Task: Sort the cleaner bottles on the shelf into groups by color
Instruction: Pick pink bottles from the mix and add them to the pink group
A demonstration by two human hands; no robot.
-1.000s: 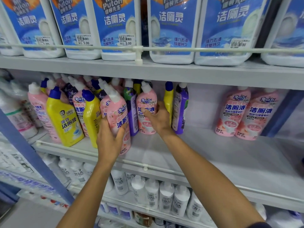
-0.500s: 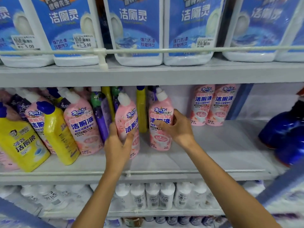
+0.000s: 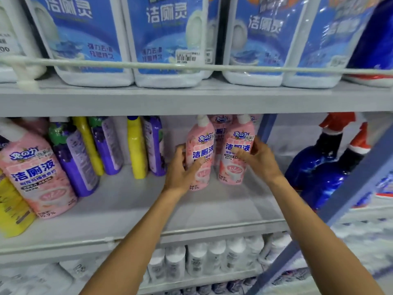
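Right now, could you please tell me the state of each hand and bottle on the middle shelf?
Left hand, grips the left pink bottle, upright and capped.
Right hand, grips the right pink bottle, upright and capped.
Far-left pink bottle, leaning, untouched.
Purple bottles, leaning, untouched.
Yellow bottle, standing between purple bottles, untouched.

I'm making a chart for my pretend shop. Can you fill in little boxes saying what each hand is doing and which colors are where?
left hand: grips a pink cleaner bottle
right hand: grips a second pink cleaner bottle, right beside the first
behind them: more pink bottles at the back of the middle shelf
to the left: purple bottles, yellow bottles and a stray pink bottle, mixed
to the right: dark blue bottles with red caps
shelf above: white jugs with blue labels
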